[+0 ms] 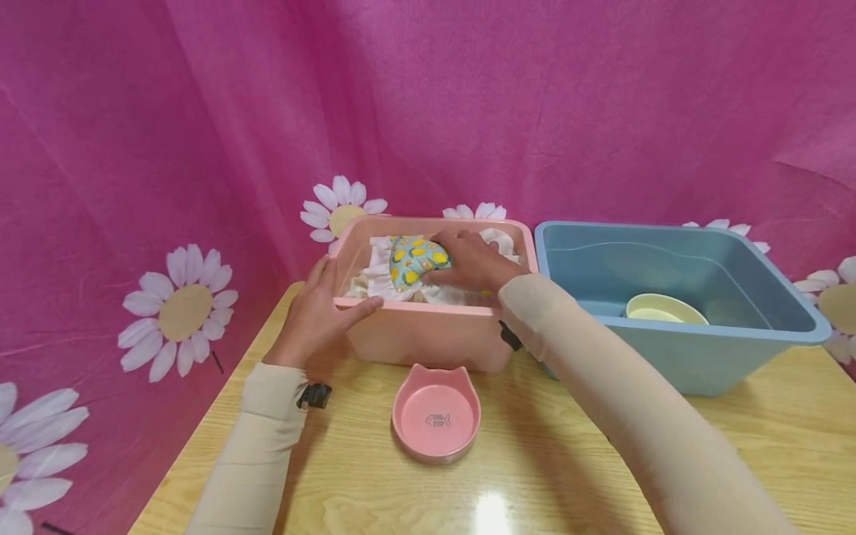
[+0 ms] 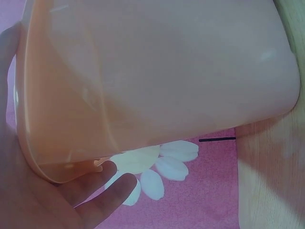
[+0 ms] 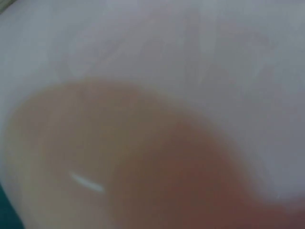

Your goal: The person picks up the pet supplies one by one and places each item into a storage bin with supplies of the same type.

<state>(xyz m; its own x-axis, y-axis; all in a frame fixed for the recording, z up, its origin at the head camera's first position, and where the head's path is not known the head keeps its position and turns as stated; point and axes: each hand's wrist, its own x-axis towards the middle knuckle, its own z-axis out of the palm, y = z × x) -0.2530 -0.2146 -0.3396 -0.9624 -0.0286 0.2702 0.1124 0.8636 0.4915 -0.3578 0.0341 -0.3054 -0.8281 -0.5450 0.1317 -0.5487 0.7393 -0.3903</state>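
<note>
On the table, a pink tub (image 1: 428,336) holds soft fabric items with white ruffles (image 1: 379,269). My right hand (image 1: 468,260) reaches inside it over the right part of the rim and grips a light blue cloth piece with a lemon print (image 1: 409,261), thumb at the near side and fingers at the far side. The left hand (image 1: 313,318) rests on the tub's front left corner, its thumb along the front rim and its fingers along the left side. In the left wrist view, two straight fingers (image 2: 107,198) extend below the rim. The right wrist view is blurred, filled by the tub's pale wall (image 3: 228,57).
A pink cat-eared bowl (image 1: 437,416) with a fish-bone mark sits in front of the pink tub. To the right stands a blue tub (image 1: 642,357), with a pale yellow dish (image 1: 665,308) inside. A magenta curtain (image 1: 428,96) with daisies hangs behind the wooden table (image 1: 374,490).
</note>
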